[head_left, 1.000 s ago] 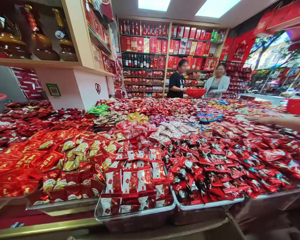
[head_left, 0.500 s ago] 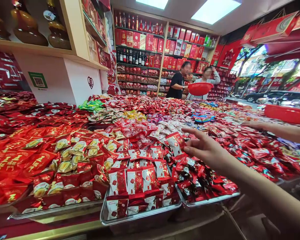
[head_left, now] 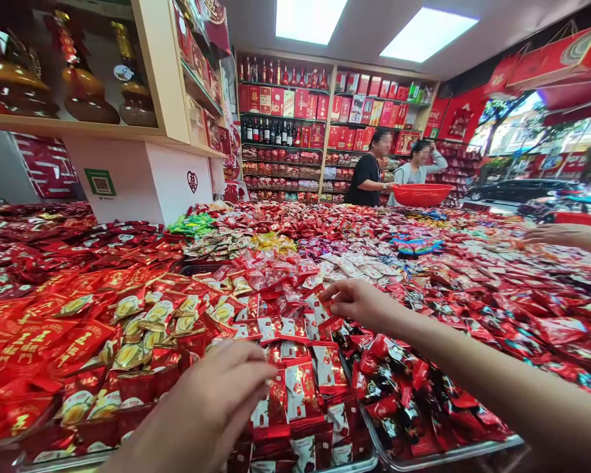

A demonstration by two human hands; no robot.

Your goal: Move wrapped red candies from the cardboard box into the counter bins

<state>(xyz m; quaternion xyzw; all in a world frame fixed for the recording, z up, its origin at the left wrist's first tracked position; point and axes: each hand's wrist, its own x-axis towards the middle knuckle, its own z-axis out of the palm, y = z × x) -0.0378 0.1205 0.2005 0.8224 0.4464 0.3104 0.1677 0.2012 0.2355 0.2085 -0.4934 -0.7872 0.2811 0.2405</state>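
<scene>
My right hand reaches in from the right over the middle tray. Its curled fingers are at the edge of a small red-and-white snack packet, which appears pinched at the fingertips. My left hand, slightly blurred, extends from the lower left with its fingers stretched out, above red-and-white packets in the same metal tray. Nothing shows in its fingers; their undersides are hidden. Left of it lie red packets with a round yellow picture.
Dark red-and-black packets fill the tray on the right. Another person's hand reaches over the sweets at the right edge. Two people stand behind the heap with a red basin. A display cabinet overhangs at the upper left.
My left hand has come into view over the middle tray. My right hand has moved left and down with the packet. The view has shifted slightly, and the red basin appears farther right.
</scene>
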